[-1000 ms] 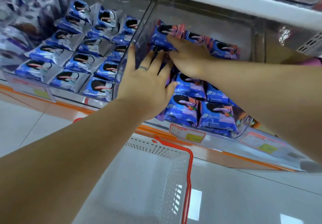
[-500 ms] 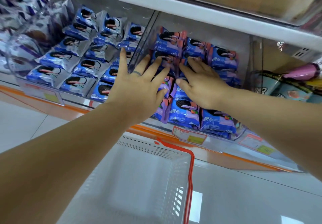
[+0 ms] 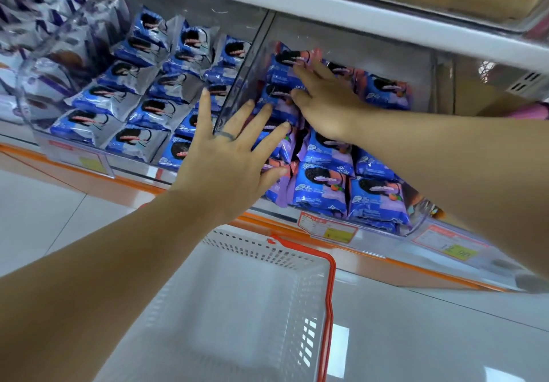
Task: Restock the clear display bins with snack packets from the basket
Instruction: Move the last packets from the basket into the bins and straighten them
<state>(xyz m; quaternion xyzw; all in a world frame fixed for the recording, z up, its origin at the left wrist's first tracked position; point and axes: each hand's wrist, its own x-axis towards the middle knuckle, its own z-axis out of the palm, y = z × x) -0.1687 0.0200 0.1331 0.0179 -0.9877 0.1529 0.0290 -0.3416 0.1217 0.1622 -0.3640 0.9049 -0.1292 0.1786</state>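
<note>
Squinting at far left, we cannot read the blurred purple packets (image 3: 26, 31). Our left hand (image 3: 225, 158) lies flat, fingers spread, on the blue snack packets (image 3: 323, 191) in the clear bin (image 3: 252, 54); our right hand (image 3: 323, 105), fingers straight, presses rear ones (hiding several). The basket (image 3: 261, 251) sits below.

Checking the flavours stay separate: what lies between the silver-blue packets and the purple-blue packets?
A clear bin wall stands between the silver-blue packets and the purple-blue packets, seen in the head view.
</note>
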